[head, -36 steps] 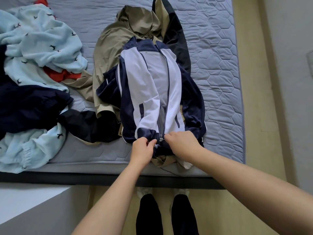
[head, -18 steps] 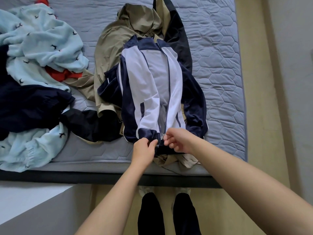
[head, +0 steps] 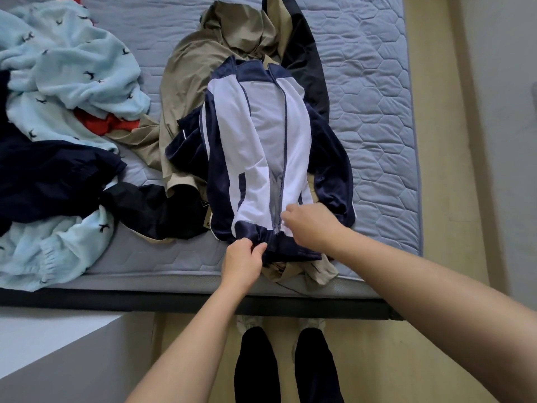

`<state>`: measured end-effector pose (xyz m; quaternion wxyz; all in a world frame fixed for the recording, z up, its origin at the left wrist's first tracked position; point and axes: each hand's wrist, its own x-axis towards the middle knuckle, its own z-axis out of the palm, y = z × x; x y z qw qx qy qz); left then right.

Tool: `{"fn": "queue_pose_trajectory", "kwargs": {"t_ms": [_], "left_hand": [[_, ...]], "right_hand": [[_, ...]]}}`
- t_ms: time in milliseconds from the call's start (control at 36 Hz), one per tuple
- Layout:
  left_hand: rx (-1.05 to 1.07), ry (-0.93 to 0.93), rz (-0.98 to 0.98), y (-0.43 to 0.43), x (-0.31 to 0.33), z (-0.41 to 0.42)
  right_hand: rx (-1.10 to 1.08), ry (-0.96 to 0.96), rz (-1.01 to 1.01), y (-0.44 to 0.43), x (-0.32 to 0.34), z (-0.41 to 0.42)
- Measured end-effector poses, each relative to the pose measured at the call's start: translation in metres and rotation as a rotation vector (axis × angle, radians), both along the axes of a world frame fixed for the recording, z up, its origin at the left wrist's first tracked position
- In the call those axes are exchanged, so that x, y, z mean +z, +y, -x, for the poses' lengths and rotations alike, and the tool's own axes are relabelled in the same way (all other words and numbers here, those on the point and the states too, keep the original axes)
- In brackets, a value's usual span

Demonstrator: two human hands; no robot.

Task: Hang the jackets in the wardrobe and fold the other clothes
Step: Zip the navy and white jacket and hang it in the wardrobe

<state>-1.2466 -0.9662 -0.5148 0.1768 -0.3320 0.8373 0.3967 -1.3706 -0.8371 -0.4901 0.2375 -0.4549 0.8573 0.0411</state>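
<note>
A navy and white zip jacket [head: 261,146] lies front up on the grey mattress [head: 372,117], on top of a khaki and black jacket [head: 197,71]. My left hand [head: 242,264] grips the navy hem of the zip jacket near the bed's front edge. My right hand [head: 309,225] sits just above the hem at the bottom of the zip, fingers curled on the zip line. The zip runs closed up to the collar as far as I can see.
A heap of clothes fills the left of the bed: light blue fleece with bird print [head: 72,77], a red garment [head: 104,123], a dark navy garment [head: 49,175]. Wooden floor [head: 441,175] runs along the right. My feet [head: 284,362] stand below the bed edge.
My right hand has moved up from the hem along the zip. My left hand keeps its grip on the hem.
</note>
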Motion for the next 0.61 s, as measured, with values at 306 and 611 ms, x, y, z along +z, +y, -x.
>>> {"fn": "queue_pose_trajectory", "kwargs": {"t_ms": [306, 611], "left_hand": [[0.065, -0.349, 0.103, -0.013, -0.002, -0.007], [-0.233, 0.002, 0.207, 0.001, 0.019, 0.075]], "right_hand": [[0.044, 0.144, 0.012, -0.009, 0.022, 0.048], [0.116, 0.241, 0.064, -0.012, 0.040, 0.064]]}}
